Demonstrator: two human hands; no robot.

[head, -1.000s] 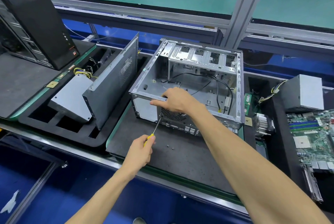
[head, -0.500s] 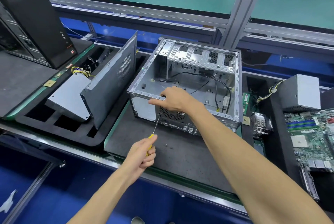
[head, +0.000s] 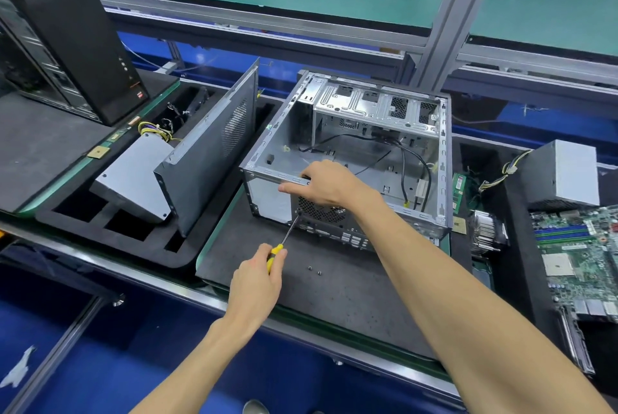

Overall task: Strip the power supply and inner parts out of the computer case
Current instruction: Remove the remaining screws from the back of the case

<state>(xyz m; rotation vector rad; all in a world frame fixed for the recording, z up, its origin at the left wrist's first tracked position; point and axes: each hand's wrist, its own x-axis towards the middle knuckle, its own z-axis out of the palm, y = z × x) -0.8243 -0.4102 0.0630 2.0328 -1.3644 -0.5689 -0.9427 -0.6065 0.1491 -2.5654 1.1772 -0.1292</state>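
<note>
An open silver computer case lies on its side on a dark mat, with black cables loose inside. My right hand grips the case's near top rail, fingers curled over the edge above the rear fan grille. My left hand holds a yellow-handled screwdriver, its tip set against the rear panel at the grille's left corner. Two small screws lie on the mat just in front of the case.
A removed side panel leans over a grey power supply in a black foam tray at left. A black tower stands far left. At right sit another power supply, a heatsink and a motherboard.
My left hand has twisted slightly on the screwdriver handle while the tip stays at the same spot. My right hand keeps its grip on the rail.
</note>
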